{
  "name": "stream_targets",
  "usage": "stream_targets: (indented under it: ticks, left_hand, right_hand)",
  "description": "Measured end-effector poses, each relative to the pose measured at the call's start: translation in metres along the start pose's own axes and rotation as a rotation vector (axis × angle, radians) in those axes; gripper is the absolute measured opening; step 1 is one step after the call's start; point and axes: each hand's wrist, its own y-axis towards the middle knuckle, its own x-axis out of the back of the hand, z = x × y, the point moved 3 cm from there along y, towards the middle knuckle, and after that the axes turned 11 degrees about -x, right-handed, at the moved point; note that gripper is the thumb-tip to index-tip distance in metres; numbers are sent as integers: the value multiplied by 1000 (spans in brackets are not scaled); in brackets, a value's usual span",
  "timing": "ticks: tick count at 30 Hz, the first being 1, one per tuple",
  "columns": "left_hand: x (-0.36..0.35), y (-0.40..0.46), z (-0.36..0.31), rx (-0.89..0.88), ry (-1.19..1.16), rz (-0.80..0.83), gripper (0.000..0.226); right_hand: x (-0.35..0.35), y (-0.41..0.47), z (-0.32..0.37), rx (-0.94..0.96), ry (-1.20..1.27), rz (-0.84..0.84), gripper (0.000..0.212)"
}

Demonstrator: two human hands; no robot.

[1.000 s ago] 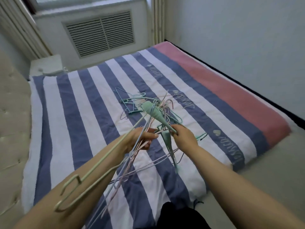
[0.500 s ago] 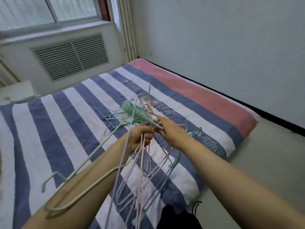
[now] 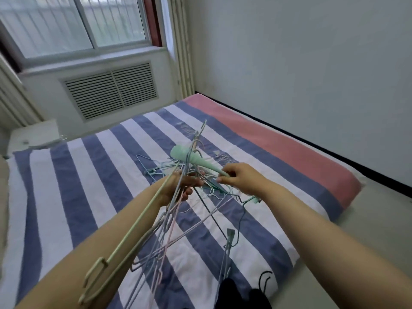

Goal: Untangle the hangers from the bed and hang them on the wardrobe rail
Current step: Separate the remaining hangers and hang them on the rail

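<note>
Both hands are raised above the bed's (image 3: 73, 186) foot edge. The left hand (image 3: 178, 188) has its fingers curled round a bundle (image 3: 165, 221) of thin wire hangers, pink, blue and cream, that fans down along the forearm. The right hand (image 3: 239, 179) pinches the narrow end of a mint hanger (image 3: 194, 159) between thumb and fingers, just beside the left. A few more hangers (image 3: 151, 168) lie tangled on the striped sheet near the bed's middle, beyond the hands.
</note>
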Motion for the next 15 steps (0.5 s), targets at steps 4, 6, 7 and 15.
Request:
stream_targets:
  ticks: [4, 6, 7, 15]
  left_hand:
    - [11, 6, -2, 11, 8, 63, 17]
    - [15, 10, -4, 12, -31, 125, 32]
    - [15, 11, -6, 9, -44, 157, 37]
    - [15, 18, -12, -17, 71, 210, 20]
  right_hand:
    - [13, 10, 24, 92, 1, -30, 17]
    - [19, 19, 26, 82, -85, -120, 20]
    - [22, 23, 24, 63, -129, -171, 23]
    - [23, 44, 31, 15, -1, -386, 40]
